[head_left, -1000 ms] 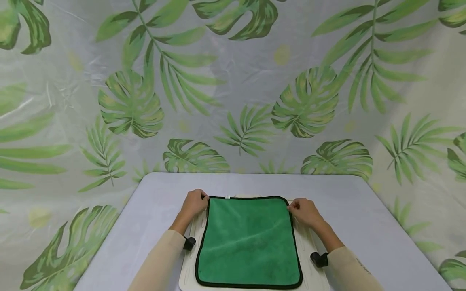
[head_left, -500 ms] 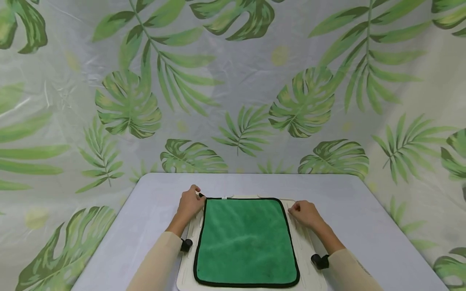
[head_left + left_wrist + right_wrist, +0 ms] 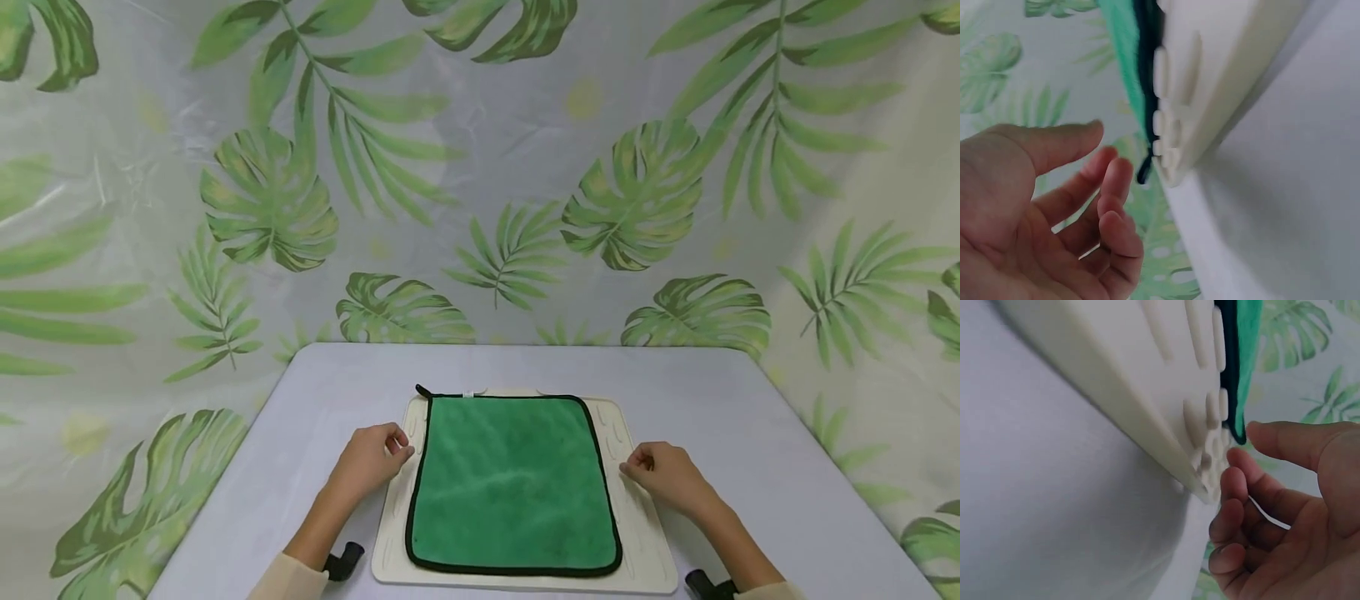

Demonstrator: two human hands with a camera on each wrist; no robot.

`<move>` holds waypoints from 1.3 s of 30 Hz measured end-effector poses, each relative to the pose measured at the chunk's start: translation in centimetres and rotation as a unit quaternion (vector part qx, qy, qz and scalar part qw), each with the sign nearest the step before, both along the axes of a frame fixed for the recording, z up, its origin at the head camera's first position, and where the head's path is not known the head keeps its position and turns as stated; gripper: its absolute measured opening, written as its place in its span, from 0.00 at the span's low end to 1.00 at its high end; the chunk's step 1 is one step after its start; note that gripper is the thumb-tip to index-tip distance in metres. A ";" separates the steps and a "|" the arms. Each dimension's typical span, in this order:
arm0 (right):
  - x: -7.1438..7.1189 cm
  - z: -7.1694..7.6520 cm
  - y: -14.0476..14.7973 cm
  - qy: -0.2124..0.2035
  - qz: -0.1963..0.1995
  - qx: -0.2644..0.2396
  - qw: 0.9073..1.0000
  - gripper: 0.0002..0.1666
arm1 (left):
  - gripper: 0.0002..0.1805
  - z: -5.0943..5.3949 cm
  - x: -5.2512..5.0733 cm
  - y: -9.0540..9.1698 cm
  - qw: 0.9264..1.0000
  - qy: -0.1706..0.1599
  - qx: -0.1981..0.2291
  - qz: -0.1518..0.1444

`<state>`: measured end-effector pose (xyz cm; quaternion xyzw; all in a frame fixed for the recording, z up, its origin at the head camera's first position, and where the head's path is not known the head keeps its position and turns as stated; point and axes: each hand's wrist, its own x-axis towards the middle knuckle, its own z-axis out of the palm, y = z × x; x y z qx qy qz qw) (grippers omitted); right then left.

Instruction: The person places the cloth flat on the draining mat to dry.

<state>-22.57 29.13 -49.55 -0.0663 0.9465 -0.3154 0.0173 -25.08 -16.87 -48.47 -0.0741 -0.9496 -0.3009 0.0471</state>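
Observation:
A green cloth (image 3: 510, 483) with black edging lies spread flat over a cream board (image 3: 648, 550) that has raised ridges. A small black loop (image 3: 423, 391) sticks out at the cloth's far left corner, near a white tag. My left hand (image 3: 375, 457) hovers by the board's left edge, fingers loosely bent, holding nothing. In the left wrist view a gap shows between its thumb and fingertips. On the other side, my right hand (image 3: 667, 475) is over the board's right edge, apart from the cloth. Its fingers (image 3: 1235, 481) curl loosely around nothing in the right wrist view.
A white-covered table (image 3: 330, 375) bears the board and extends on both sides of it. Behind hangs a pale curtain (image 3: 525, 167) printed with green leaves. Black wrist cameras (image 3: 345, 562) sit on both forearms.
Both hands have left the cloth's far corners and drawn back toward me and outward. The black loop at the far left corner has come into view. The cloth stays flat.

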 end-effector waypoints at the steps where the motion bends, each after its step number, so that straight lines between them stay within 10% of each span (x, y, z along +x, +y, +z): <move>1: 0.6 0.1 0.0 -0.005 0.005 -0.001 1.000 0.12 | 0.06 0.2 0.8 -0.1 1.000 0.000 0.001 -0.003; 15: 5.6 -0.5 -2.0 -0.043 0.017 -0.014 0.999 0.11 | 0.11 -0.1 6.9 -0.2 0.997 -0.046 -0.018 -0.055; 22: 7.2 -0.8 -3.1 -0.067 0.034 -0.014 0.997 0.18 | 0.14 -0.8 8.4 0.5 0.997 -0.062 -0.003 -0.040; 29: 8.0 -0.5 -5.1 -0.083 -0.043 0.002 0.996 0.16 | 0.19 -0.8 9.7 1.3 0.998 -0.063 -0.022 -0.016; 39: 8.3 -0.8 -4.5 -0.101 -0.023 -0.028 0.994 0.15 | 0.19 -1.1 10.1 1.5 0.994 -0.075 0.068 -0.040</move>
